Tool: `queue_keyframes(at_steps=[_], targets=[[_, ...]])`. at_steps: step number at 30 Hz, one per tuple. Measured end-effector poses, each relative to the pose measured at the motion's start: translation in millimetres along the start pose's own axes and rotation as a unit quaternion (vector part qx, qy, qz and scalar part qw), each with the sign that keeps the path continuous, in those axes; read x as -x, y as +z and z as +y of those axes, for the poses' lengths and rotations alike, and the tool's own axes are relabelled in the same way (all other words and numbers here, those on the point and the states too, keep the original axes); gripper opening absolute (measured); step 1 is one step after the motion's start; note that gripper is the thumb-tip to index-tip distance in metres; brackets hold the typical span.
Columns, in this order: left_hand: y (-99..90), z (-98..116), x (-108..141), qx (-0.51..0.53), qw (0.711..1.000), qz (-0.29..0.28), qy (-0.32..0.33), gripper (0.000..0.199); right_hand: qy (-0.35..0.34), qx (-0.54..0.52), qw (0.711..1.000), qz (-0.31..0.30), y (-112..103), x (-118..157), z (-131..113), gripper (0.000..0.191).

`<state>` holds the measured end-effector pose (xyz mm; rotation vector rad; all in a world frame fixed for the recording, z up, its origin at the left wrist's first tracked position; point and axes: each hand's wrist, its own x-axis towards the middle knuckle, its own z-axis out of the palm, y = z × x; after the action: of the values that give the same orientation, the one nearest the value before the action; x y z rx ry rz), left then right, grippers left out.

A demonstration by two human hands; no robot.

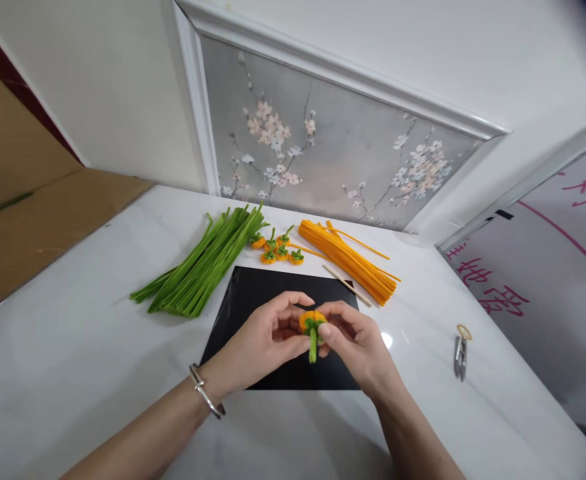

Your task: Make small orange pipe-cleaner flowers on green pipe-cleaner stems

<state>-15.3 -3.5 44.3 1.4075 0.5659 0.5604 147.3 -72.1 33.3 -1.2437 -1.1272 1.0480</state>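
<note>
Between my two hands is a small pipe-cleaner pumpkin (311,322), orange with green leaves and a green stem pointing toward me. My left hand (277,333) curls around its left side, thumb and fingers closed on it. On the other side my right hand (353,340) pinches it, thumb against the green leaves. Both hands are above a black mat (253,293). Beyond the mat lie several finished little pumpkins (277,248) of the same kind. A bundle of green pipe cleaners (205,267) rests to the left, and orange pipe cleaners (353,263) to the right.
A thin wooden stick (347,287) lies across the mat's far right corner. Small metal snips (461,357) are on the white table (97,373) at right. A wall with a floral panel (333,140) bounds the back; a whiteboard (547,280) stands at right, cardboard (47,220) at left.
</note>
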Motion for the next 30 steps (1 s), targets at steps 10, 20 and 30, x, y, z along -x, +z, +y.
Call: queue_keyframes(at_steps=[10, 20, 30], targets=[[-3.3, 4.1, -0.8, 0.081, 0.993, 0.007, -0.083, 0.032, 0.069, -0.077, 0.995, 0.005, -2.6, -4.5, 10.2, 0.040], [-3.2, -1.4, -3.9, 0.061, 0.995, 0.051, -0.057, 0.027, 0.079, -0.053, 0.995, 0.005, -0.7, -4.9, 2.4, 0.042], [-0.8, -0.9, -3.2, 0.136, 0.986, 0.067, -0.072, 0.026, -0.114, 0.104, 0.988, 0.028, 0.7, -3.8, 8.9, 0.015]])
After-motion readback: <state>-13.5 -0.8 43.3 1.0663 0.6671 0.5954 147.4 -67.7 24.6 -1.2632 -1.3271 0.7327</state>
